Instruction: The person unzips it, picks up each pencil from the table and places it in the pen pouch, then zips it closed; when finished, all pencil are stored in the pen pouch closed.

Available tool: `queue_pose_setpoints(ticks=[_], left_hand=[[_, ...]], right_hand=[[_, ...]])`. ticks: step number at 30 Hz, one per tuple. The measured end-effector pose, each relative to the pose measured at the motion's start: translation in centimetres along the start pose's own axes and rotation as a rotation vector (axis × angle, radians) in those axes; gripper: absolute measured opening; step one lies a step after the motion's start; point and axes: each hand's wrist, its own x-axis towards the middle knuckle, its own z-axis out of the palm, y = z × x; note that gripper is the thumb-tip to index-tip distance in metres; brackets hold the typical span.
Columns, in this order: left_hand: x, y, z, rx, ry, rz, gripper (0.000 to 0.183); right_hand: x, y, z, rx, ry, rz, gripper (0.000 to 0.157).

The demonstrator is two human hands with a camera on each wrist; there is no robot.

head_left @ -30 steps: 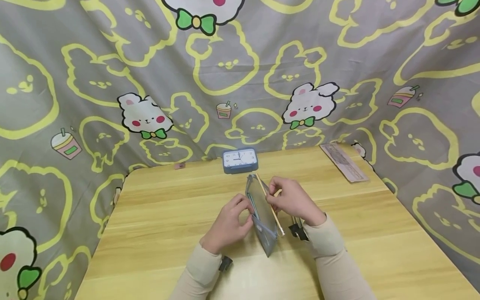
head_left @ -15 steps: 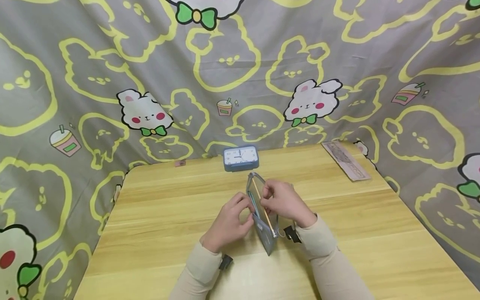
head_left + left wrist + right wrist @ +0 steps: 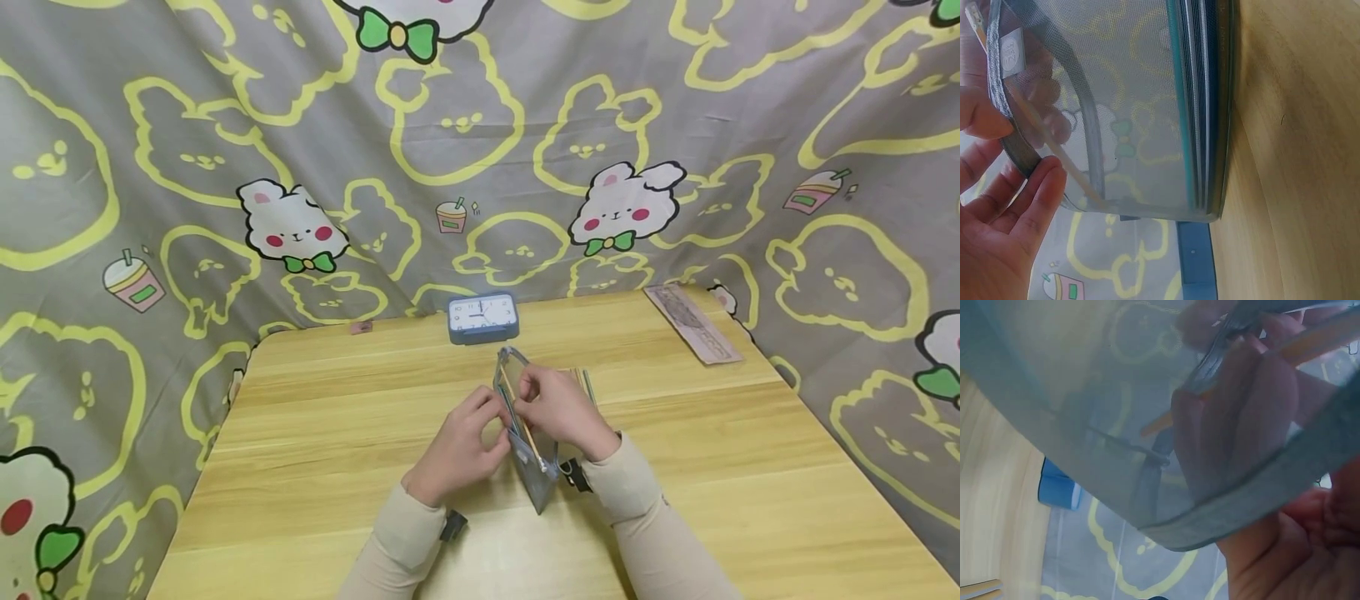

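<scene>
A grey see-through mesh zip pouch stands upright on the table between my hands, its zipped mouth spread. My left hand pinches the zip edge on the near left side, thumb against fingers. My right hand reaches into the mouth and pinches a yellow-orange pencil. Through the mesh in the left wrist view, the pencil slants across the opening, its pale end sticking out near the zip. Several slim teal, grey and dark blue items lie together along the pouch's lower side.
A blue alarm clock stands behind the pouch. Several thin sticks lie just right of my right hand. A long pinkish printed strip lies at the back right, and a small pink piece at the back left. A patterned curtain hangs behind the table.
My right hand has moved left, bringing the pencil from over the pouch's right edge down into its mouth. The left hand keeps its pinch on the zip edge.
</scene>
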Motion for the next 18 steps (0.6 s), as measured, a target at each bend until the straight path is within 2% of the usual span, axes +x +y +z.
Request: queue_pose_setpoints(ticks=[12, 18], left_hand=[[0.0, 0.2, -0.1, 0.006, 0.009, 0.013, 0.022], [0.0, 0.3, -0.2, 0.003, -0.002, -0.004, 0.021]], right_hand=[[0.0, 0.0, 0.7, -0.103, 0.101, 0.021, 0.017], [0.3, 0.2, 1.1, -0.115, 0.119, 0.021, 0.017]])
